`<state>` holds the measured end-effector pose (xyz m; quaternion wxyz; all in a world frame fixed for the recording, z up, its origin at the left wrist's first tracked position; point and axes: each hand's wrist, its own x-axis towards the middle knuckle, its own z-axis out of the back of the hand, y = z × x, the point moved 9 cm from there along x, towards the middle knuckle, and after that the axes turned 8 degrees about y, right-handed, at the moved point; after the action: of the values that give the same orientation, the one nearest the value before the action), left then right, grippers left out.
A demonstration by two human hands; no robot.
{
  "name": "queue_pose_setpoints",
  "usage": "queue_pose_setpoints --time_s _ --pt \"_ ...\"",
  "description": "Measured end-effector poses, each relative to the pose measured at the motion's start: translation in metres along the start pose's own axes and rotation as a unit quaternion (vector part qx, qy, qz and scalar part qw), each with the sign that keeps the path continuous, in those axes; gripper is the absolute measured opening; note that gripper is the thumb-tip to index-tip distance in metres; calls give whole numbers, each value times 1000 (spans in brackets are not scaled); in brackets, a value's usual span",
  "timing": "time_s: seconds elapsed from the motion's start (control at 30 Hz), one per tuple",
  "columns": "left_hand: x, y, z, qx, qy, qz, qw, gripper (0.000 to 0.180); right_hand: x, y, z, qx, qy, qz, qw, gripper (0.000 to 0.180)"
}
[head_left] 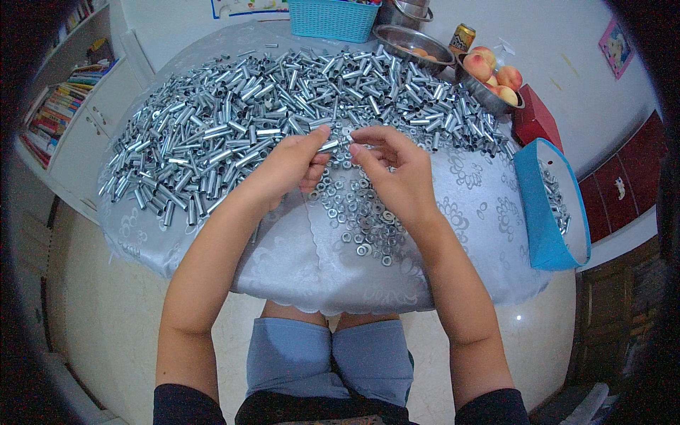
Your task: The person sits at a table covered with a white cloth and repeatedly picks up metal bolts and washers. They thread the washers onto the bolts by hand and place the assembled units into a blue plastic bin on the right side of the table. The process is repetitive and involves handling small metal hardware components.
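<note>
Currently, the left hand [290,166] is pinching a metal tube [329,146], while the right hand [398,166] is gripping a small metal part [350,139], hard to identify, just beside it. Nuts [367,219] are lying nearer the body than this grip; loose tubes [234,120] are spreading beyond and leftward.

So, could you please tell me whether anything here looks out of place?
The fruit seems odd sharing a tablecloth with loose metal tubes. Also, a thin wavy line runs from near the left hand toward the near edge; thread or crease, I cannot tell.
</note>
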<state>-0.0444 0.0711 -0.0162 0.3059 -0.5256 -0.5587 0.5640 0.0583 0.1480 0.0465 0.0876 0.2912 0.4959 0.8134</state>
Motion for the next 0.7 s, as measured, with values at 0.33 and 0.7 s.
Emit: queue_pose_setpoints --time_s 0.33,0.7 --pt "-5 -13 -4 120 -7 -71 990 47 4 -5 -4 64 66 -14 996 16" --pt "-6 -24 -4 253 -25 -134 958 54 2 -11 -7 65 130 -38 989 20"
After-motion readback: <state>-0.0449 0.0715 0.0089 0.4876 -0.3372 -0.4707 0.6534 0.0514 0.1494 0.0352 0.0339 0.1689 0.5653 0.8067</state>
